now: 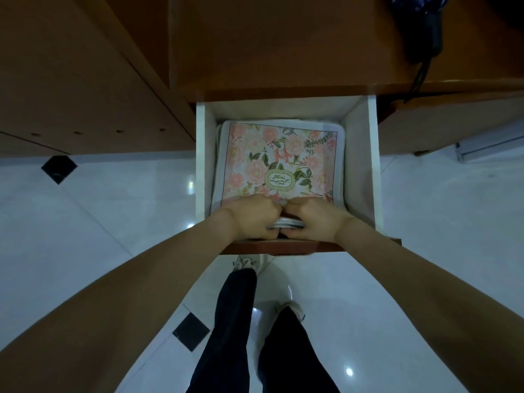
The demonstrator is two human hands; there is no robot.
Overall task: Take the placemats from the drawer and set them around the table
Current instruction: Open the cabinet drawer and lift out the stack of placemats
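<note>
A white drawer [372, 165] stands pulled out of a brown wooden cabinet. Inside it lies a stack of placemats [280, 160], the top one printed with pink flowers, green leaves and an oval emblem. My left hand [251, 215] and my right hand [316, 219] sit side by side at the stack's near edge. Both grip that edge, thumbs on top and fingers curled under. The white layered edges of the mats show between the two hands. The near end of the stack is hidden by my hands.
The drawer's brown front panel [283, 246] is just below my wrists. A dark umbrella [425, 29] lies on the cabinet top at the upper right. Glossy white floor tiles [99, 211] with black diamond insets surround my legs and shoes.
</note>
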